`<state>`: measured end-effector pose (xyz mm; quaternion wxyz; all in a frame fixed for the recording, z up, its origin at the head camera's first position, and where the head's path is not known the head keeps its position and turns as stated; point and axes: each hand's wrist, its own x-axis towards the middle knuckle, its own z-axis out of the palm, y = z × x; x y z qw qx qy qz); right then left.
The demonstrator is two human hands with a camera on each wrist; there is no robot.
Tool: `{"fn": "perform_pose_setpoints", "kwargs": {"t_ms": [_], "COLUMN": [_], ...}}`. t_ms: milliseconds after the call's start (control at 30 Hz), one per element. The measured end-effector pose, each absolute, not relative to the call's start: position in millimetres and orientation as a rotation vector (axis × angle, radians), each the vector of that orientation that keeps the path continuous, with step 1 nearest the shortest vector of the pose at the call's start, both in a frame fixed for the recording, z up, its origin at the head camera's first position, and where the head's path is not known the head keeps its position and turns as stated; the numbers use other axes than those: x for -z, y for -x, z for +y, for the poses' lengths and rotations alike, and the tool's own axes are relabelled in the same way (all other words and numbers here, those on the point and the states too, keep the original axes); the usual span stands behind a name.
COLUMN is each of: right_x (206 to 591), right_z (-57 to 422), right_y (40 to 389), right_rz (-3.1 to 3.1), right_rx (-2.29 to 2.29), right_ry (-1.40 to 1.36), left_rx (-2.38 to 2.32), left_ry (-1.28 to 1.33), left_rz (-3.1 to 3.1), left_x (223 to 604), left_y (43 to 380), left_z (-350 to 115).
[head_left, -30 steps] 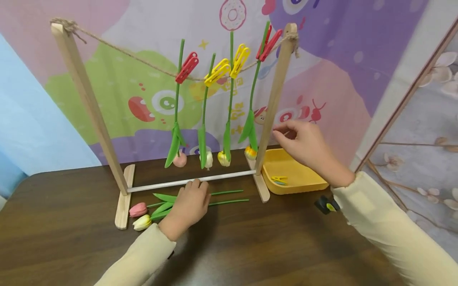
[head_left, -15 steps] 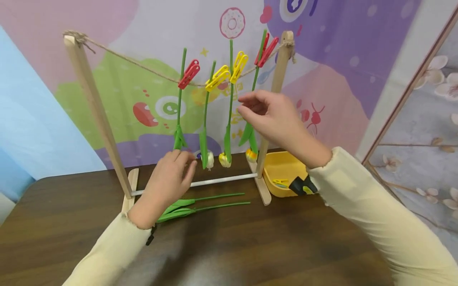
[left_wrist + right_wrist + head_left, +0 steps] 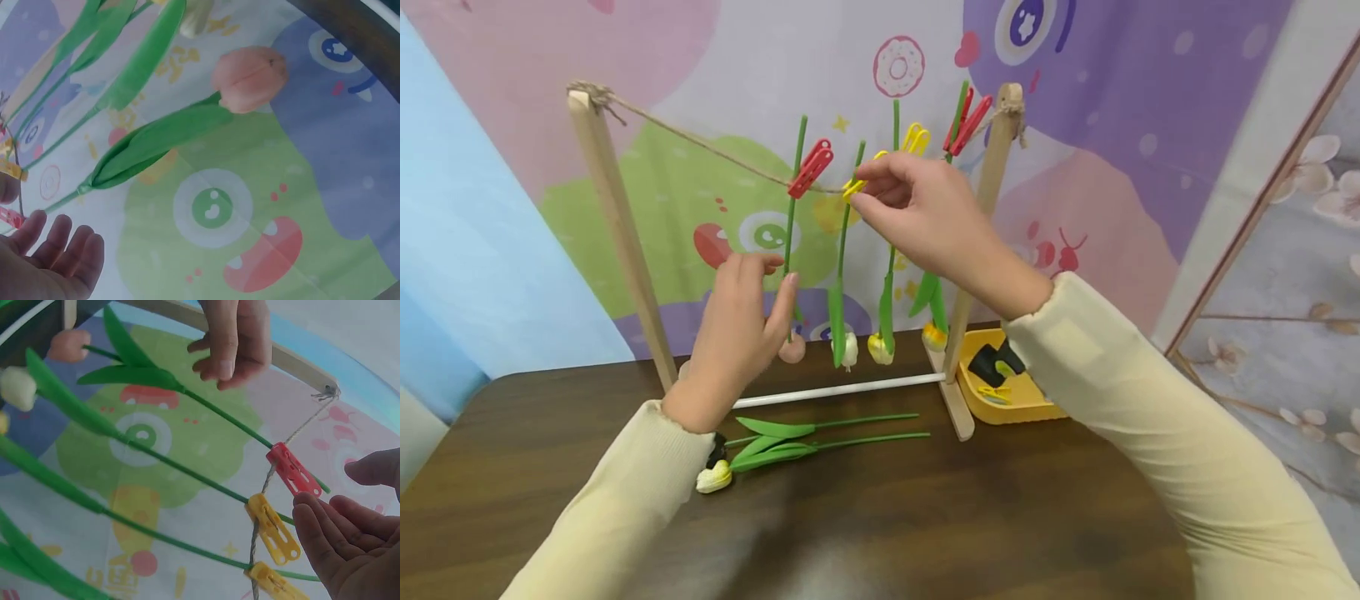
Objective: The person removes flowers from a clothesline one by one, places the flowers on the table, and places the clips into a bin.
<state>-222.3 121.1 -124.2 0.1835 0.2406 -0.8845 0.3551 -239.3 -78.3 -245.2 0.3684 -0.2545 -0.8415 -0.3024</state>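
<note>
My left hand [image 3: 733,321] is raised beside the stem of a hanging pink tulip [image 3: 250,78], thumb and fingers apart. In the right wrist view its fingers do not close on the stem. My right hand [image 3: 936,217] is at the rope [image 3: 312,419], partly hiding a yellow clothespin [image 3: 272,528] in the head view. The right wrist view shows its fingertips near the red clothespin [image 3: 294,470] that pins the pink tulip, with the thumb held away. A white tulip [image 3: 847,350] and two yellow-toned tulips hang upside down from further clothespins.
Two wooden posts [image 3: 617,233] joined by a white rod [image 3: 850,388] carry the rope. On the table [image 3: 925,525] lie tulips with green stems [image 3: 872,438], one with a pale yellow head [image 3: 713,477]. A yellow tray [image 3: 1011,414] at the right holds small clothespins [image 3: 995,393].
My left hand has lifted from the tulips on the table to the hanging pink one. The right hand has moved left from the right post to the clothespins.
</note>
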Motion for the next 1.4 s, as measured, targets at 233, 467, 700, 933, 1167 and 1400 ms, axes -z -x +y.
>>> {"fn": "perform_pose_setpoints", "kwargs": {"t_ms": [233, 467, 700, 933, 1167, 1400], "right_x": [110.1, 96.7, 90.2, 87.3, 87.9, 86.8], "right_z": [110.7, 99.6, 91.9, 84.9, 81.5, 82.7], "right_y": [232.5, 243.6, 254.6, 261.2, 260.8, 256.9], "right_rz": [-2.598, -2.725, -2.864, -2.897, -2.815, -2.812], "right_rx": [-1.02, -0.961, -0.868, -0.941, -1.01, -1.013], "right_ry": [-0.58, -0.491, -0.437, -0.446, -0.488, -0.496], "left_rx": [0.918, 1.105, 1.226, 1.317, 1.397, 1.541], "left_ry": [0.606, 0.564, 0.542, 0.585, 0.625, 0.601], "left_rz": [-2.177, -2.288, -2.337, -2.276, -2.203, -2.156], "left_x": [230.9, 218.8, 212.0, 209.4, 208.9, 205.9], "left_y": [253.9, 263.3, 270.2, 274.5, 274.5, 269.8], "left_z": [-76.7, -70.4, -64.9, -61.8, -59.2, -57.6]}}
